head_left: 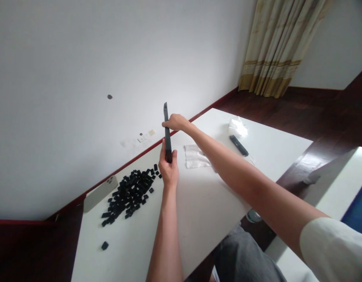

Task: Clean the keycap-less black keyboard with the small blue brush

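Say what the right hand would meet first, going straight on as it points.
Besides the black bar in its grip, the right hand would likely meet the white wall first; depth is unclear.

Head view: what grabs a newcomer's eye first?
First, the dark slab seen edge-on near the middle, its lower end in the left hand, the right hand gripping higher up. Next, the heap of small black pieces on the left part of the white table, beside a pale phone.
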`<act>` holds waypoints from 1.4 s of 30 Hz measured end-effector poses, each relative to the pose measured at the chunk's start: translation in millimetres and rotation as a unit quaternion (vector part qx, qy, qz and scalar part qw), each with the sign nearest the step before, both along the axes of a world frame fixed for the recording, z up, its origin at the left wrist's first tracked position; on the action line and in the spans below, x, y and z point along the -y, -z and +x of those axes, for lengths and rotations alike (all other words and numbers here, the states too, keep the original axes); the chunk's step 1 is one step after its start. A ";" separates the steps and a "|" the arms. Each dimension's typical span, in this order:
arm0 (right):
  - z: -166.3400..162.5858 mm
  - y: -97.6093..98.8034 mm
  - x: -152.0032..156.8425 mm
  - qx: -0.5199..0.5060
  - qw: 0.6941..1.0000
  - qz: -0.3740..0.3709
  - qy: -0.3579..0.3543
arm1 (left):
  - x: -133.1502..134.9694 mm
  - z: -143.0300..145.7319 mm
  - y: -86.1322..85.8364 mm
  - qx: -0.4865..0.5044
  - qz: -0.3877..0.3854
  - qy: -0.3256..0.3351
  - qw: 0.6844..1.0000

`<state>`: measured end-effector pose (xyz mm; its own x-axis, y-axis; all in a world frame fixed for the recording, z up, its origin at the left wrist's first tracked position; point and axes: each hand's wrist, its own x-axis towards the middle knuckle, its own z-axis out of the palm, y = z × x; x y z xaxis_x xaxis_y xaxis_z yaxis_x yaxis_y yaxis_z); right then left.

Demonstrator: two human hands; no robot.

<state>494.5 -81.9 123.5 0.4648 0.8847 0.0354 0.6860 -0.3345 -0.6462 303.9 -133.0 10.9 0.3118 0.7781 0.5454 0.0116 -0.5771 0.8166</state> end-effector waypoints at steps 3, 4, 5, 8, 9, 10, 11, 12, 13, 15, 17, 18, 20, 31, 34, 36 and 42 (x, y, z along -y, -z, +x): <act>0.4 1.1 2.0 -0.015 1.000 0.002 -0.001 | -5.8 -2.2 0.6 -0.020 0.003 0.012 1.000; 0.6 2.0 2.5 -0.019 1.000 0.001 0.000 | -7.7 -2.8 0.8 -0.026 0.002 0.015 1.000; 0.8 3.0 2.7 -0.023 1.000 0.001 0.001 | -9.2 -3.4 1.0 -0.027 0.002 0.017 0.999; 1.6 5.3 1.3 -0.036 0.999 0.013 0.007 | -11.1 -4.8 1.6 -0.009 -0.005 0.018 1.000; 2.3 5.5 0.6 -0.043 0.999 0.020 0.010 | -11.6 -5.6 2.2 -0.003 -0.019 0.012 1.000; 3.2 5.4 -0.1 -0.051 0.998 0.026 0.013 | -12.6 -6.6 3.3 -0.003 -0.037 0.002 0.999; 4.6 4.9 -0.5 -0.060 0.997 0.033 0.018 | -14.2 -8.0 4.6 -0.009 -0.058 -0.010 0.998; 6.5 4.0 -0.5 -0.070 0.996 0.040 0.024 | -16.4 -9.6 6.1 -0.019 -0.076 -0.022 0.997; 8.9 2.9 0.0 -0.082 0.995 0.046 0.029 | -19.1 -11.1 7.5 -0.027 -0.088 -0.033 0.995; 15.0 0.6 2.3 -0.111 0.992 0.051 0.035 | -24.3 -13.4 8.5 -0.030 -0.088 -0.044 0.995; 22.2 -0.1 5.5 -0.153 0.987 0.041 0.030 | -26.2 -13.6 5.7 0.003 -0.079 -0.046 0.996; 25.9 0.8 7.0 -0.178 0.983 0.032 0.024 | -25.4 -13.0 2.7 0.026 -0.074 -0.042 0.996; 32.9 5.2 8.7 -0.227 0.974 0.015 0.009 | -20.9 -10.9 -5.3 0.068 -0.066 -0.002 0.995; 33.4 26.5 -2.8 -0.378 0.924 -0.036 -0.048 | -18.1 -19.4 -24.6 0.058 0.007 -0.055 0.997; 28.8 22.1 -1.7 -0.396 0.917 -0.026 -0.050 | -17.1 -20.4 -27.3 0.059 0.026 -0.077 0.995; 28.1 19.2 -0.1 -0.404 0.913 -0.010 -0.050 | -15.3 -20.1 -28.7 0.057 0.044 -0.076 0.994; 33.8 23.4 2.5 -0.411 0.910 -0.028 -0.045 | -16.4 -19.8 -22.2 0.038 0.020 -0.072 0.996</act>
<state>528.4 -84.4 100.0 0.2397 0.9102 -0.3377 0.0055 -0.3491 -0.9371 284.1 -116.6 33.1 0.1555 0.7890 0.5943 0.0364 -0.6058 0.7948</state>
